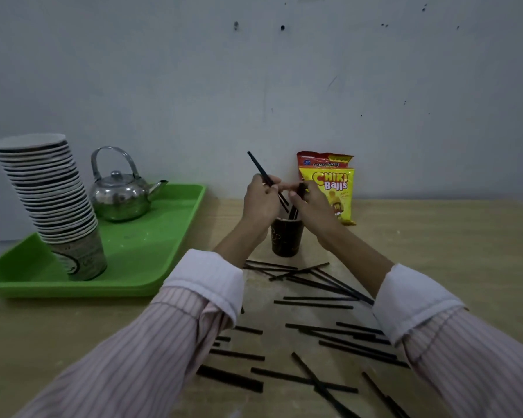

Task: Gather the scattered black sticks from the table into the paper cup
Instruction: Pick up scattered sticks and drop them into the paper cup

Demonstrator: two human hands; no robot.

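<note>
Both hands held sticks above the paper cup (286,236): the left hand (260,200) should tip its stick (258,168) upright, while the right hand (310,203) lowered its own.

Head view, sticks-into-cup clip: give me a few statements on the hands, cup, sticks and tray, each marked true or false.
1. The left hand holds a black stick tilted above the dark paper cup. True.
2. The table has no sticks left on it. False: many scattered sticks lie between the forearms and nearer the camera.
3. The metal kettle stands on the green tray. True.
4. The stack of cups stands on the bare table. False: it stands on the green tray, leaning.
5. The snack bags lie flat in front of the dark paper cup. False: they stand upright behind it, by the wall.
6. The right hand is above the cup, fingers closed on something dark. True.
</note>
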